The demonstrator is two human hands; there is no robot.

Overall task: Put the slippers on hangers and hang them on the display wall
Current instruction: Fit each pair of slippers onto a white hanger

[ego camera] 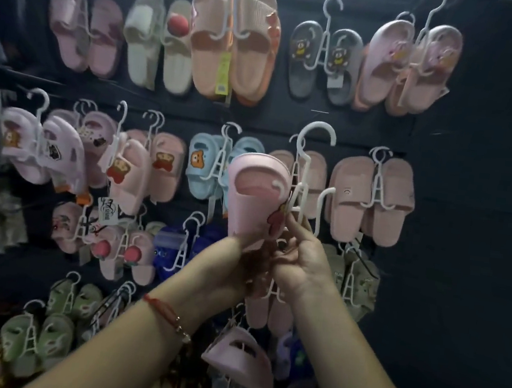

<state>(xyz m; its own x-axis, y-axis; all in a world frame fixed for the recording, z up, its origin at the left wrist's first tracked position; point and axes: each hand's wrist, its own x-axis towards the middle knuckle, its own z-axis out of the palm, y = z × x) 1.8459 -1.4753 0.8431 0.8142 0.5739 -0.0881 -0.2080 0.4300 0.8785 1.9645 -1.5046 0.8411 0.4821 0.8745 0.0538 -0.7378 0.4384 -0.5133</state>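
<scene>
Left hand (228,254): fingers curled round the lower end of the pink slipper (256,194), held upright before the display wall (476,155).
Right hand (300,256): fingertips pinching the white hanger (306,174) just right of the slipper.
Hanger prong: hooked through the slipper's strap.
Second pink slipper (240,359): low, near, below the wrists.

The yellow tag (223,73) and white tag (107,210) carry print too blurred to read.
</scene>
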